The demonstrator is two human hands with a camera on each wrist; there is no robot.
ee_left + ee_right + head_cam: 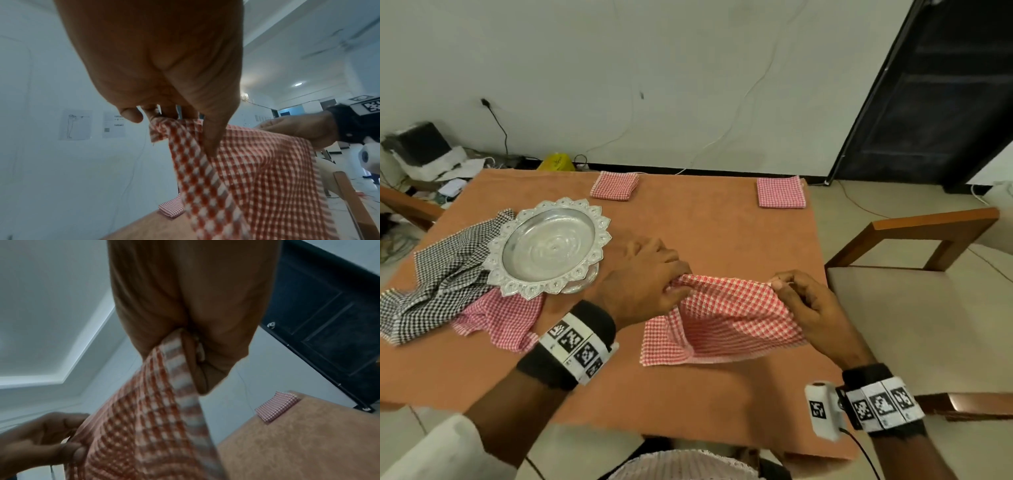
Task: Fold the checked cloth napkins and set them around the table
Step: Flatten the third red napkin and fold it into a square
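Observation:
A red checked napkin (726, 315) is lifted by its far edge above the orange table (688, 394), its near part still lying on the cloth. My left hand (650, 277) pinches the left corner (164, 128). My right hand (804, 301) pinches the right corner (176, 345). Two folded red checked napkins lie at the table's far edge, one at the middle (614, 185) and one at the right corner (780, 192). At the left lie an unfolded black checked napkin (445, 274) and a pink checked napkin (503, 318).
An ornate silver plate (548, 246) stands left of my left hand, on top of the loose napkins. A wooden chair with a pale seat (914, 308) stands against the table's right side. Clutter and cables lie on the floor at the far left. A dark door (935, 96) is at the right.

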